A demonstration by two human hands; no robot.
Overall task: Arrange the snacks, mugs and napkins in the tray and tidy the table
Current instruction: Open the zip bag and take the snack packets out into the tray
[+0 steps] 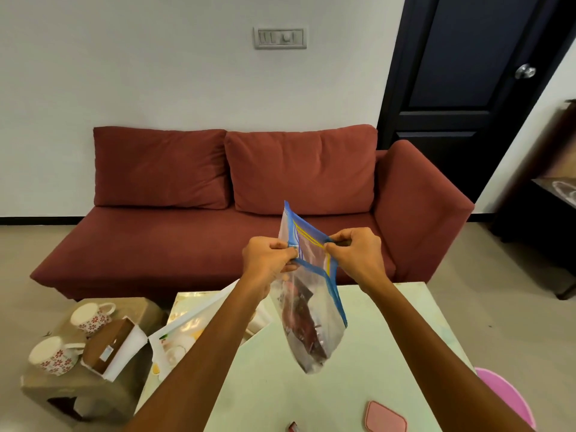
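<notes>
I hold a clear zip bag (311, 322) with a blue and yellow seal up over the pale green table (389, 353). Dark red snack packets show inside it. My left hand (268, 260) pinches the left side of the bag's mouth and my right hand (355, 254) pinches the right side, with the mouth pulled apart between them. Two white mugs with red flowers (92, 318) (54, 357) stand on a low brown stool (78, 388) at the left, beside a brown and white box (113, 349). A white tray (184, 335) lies on the table's left side, partly hidden by my left arm.
A pink coaster (386, 417) lies near the table's front edge, with a small red item (293, 427) to its left. A pink chair (505, 397) stands at the right. A red sofa (233, 213) sits behind the table, a dark door (467, 73) beyond.
</notes>
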